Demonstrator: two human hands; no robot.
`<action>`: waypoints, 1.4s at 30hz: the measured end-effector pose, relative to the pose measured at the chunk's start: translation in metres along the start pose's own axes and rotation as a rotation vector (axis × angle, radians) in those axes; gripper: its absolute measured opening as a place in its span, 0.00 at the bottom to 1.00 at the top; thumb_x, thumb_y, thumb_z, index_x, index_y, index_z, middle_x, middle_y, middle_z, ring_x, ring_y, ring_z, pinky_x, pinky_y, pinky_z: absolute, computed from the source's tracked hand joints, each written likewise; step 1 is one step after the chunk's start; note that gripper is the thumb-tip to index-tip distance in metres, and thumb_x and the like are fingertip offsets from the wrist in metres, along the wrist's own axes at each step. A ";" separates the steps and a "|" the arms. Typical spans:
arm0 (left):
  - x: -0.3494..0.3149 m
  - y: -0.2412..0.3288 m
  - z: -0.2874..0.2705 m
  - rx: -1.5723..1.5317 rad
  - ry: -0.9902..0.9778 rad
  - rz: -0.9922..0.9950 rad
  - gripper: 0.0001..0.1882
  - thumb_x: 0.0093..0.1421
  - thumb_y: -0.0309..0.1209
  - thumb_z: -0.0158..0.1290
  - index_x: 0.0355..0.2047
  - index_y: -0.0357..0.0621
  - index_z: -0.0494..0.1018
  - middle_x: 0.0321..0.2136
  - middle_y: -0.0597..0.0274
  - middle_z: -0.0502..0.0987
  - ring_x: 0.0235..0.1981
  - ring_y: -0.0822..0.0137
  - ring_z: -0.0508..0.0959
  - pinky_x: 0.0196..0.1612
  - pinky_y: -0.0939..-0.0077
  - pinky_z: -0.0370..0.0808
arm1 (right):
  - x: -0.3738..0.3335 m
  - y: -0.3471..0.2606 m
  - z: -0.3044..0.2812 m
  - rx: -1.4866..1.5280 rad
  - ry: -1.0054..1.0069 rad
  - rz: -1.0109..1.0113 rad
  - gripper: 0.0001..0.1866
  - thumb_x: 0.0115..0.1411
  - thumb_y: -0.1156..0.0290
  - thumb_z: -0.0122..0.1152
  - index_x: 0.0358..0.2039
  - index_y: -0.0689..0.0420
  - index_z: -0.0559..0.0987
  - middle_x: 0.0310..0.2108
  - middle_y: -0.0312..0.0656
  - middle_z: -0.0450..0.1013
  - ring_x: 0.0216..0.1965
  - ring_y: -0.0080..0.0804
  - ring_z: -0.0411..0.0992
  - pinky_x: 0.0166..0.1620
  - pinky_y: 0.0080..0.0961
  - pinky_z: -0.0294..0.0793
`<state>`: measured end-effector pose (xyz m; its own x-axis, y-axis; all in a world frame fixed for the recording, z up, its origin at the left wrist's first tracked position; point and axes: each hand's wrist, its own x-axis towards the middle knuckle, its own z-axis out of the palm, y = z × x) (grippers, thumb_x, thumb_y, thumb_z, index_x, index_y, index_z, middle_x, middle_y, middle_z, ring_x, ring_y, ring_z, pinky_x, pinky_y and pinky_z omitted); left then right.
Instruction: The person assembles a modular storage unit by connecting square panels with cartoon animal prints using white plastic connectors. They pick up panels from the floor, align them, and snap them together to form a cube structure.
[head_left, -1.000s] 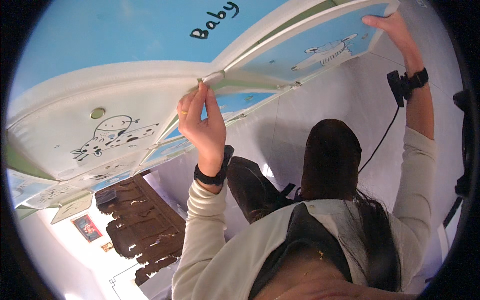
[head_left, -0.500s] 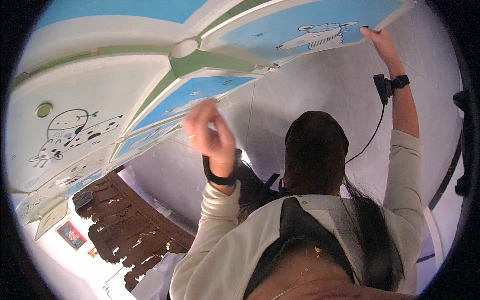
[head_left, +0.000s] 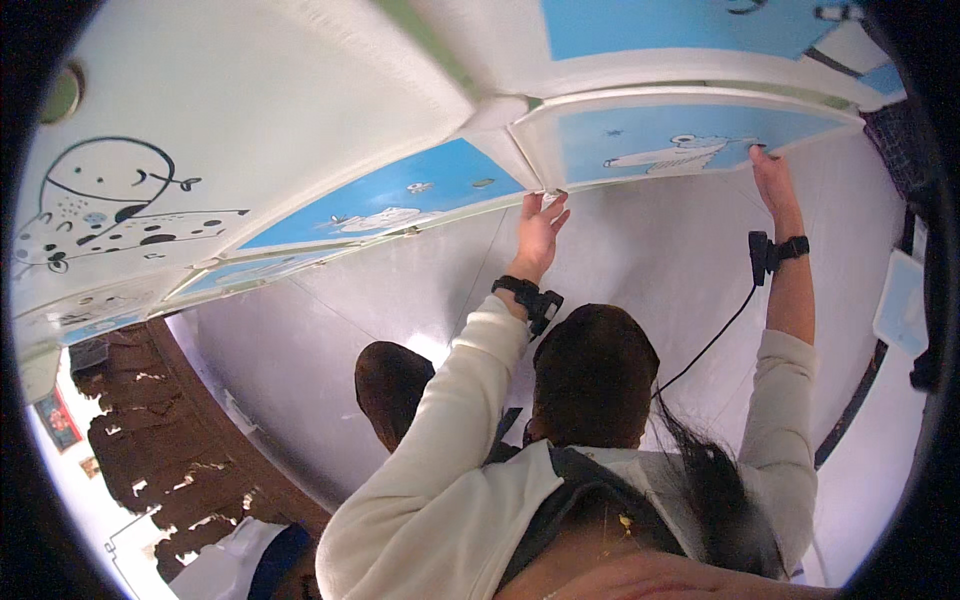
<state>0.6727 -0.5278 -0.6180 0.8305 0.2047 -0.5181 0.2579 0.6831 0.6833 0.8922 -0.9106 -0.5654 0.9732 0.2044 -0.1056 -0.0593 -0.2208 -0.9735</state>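
Observation:
A cube-style cabinet of white plastic panels with pale green edging rises ahead of me. My right hand (head_left: 776, 187) grips the lower edge of a blue door panel (head_left: 720, 125) with an animal drawing, thumb on its face. At the same panel's lower left corner, my left hand (head_left: 538, 235) has its fingertips closed on the edge, its other fingers slightly apart. Just above sits a round white connector (head_left: 497, 113). To the left is another blue panel (head_left: 385, 195), and beyond it a white panel (head_left: 135, 190) with a giraffe drawing. What lies behind the edges is hidden.
My knees in dark trousers (head_left: 595, 375) are below my hands, over a pale tiled floor (head_left: 300, 310). A black cable (head_left: 712, 340) hangs from the device on my right wrist. A brown ragged-edged piece of furniture (head_left: 150, 430) stands left; a light blue panel (head_left: 902, 300) is at right.
My left hand has moved right and up onto the panel's lower corner. The right hand still holds the lower edge. My view has shifted, bringing the cabinet closer.

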 end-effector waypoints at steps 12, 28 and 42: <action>0.009 -0.010 -0.015 0.201 -0.080 -0.005 0.36 0.55 0.20 0.50 0.62 0.44 0.49 0.62 0.62 0.56 0.59 0.62 0.65 0.56 0.70 0.63 | -0.003 -0.041 0.020 -0.335 0.108 0.170 0.29 0.55 0.49 0.64 0.41 0.65 0.79 0.39 0.44 0.75 0.46 0.32 0.69 0.50 0.28 0.66; -0.211 0.095 -0.081 0.532 0.252 -0.565 0.21 0.60 0.35 0.50 0.52 0.37 0.68 0.46 0.56 0.75 0.46 0.64 0.76 0.45 0.73 0.72 | -0.241 -0.012 0.077 -0.517 -0.056 0.365 0.22 0.57 0.52 0.55 0.32 0.61 0.80 0.26 0.49 0.77 0.30 0.43 0.76 0.38 0.37 0.72; -0.360 0.169 0.259 1.535 -0.570 0.272 0.16 0.58 0.39 0.46 0.32 0.39 0.77 0.33 0.48 0.79 0.38 0.48 0.76 0.42 0.55 0.72 | -0.653 -0.192 -0.177 -0.664 -0.238 0.664 0.15 0.53 0.56 0.57 0.23 0.55 0.78 0.24 0.43 0.76 0.28 0.37 0.73 0.34 0.37 0.71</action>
<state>0.5456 -0.6675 -0.1828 0.9027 -0.3078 -0.3006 0.0122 -0.6802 0.7330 0.3075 -1.1700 -0.2735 0.7117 0.0156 -0.7023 -0.3719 -0.8398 -0.3956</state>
